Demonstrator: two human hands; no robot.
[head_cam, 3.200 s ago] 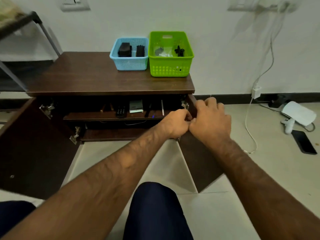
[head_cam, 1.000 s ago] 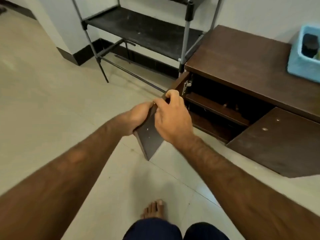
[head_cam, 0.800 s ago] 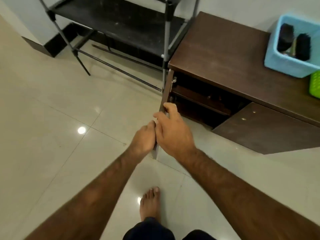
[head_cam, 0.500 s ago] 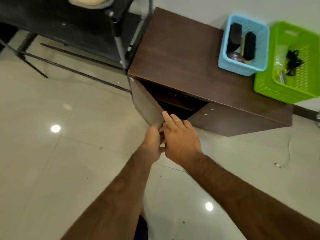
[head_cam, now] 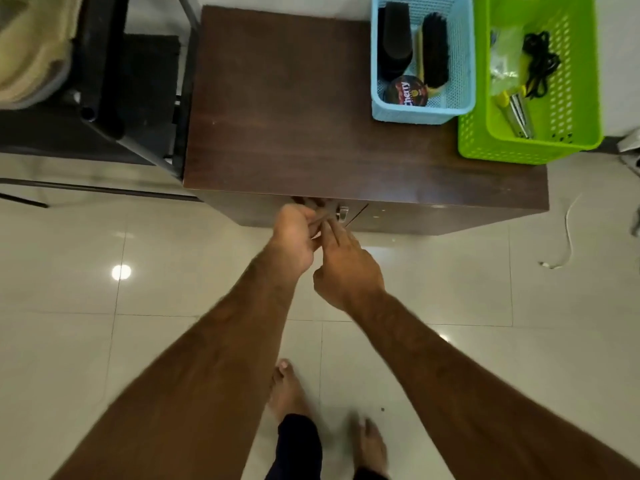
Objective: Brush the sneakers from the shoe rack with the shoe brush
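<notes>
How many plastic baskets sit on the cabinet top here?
2. A blue basket stands toward the right of the cabinet top; a green basket is next to it at the right end. No others show.

Against the wall, a cabinet (head_cam: 294, 116), a metal rack (head_cam: 104, 81) just to its left. On the cabinet top, right rear, two baskets side by side: smaller basket (head_cam: 415, 114) left, larger basket (head_cam: 519, 152) right. In the smaller basket, a shoe brush (head_cam: 434, 53) right of a second brush (head_cam: 394, 36), with a round tin (head_cam: 405, 91) in front of both. Before the cabinet front, left hand (head_cam: 294, 237) and right hand (head_cam: 346, 268) close together.
</notes>
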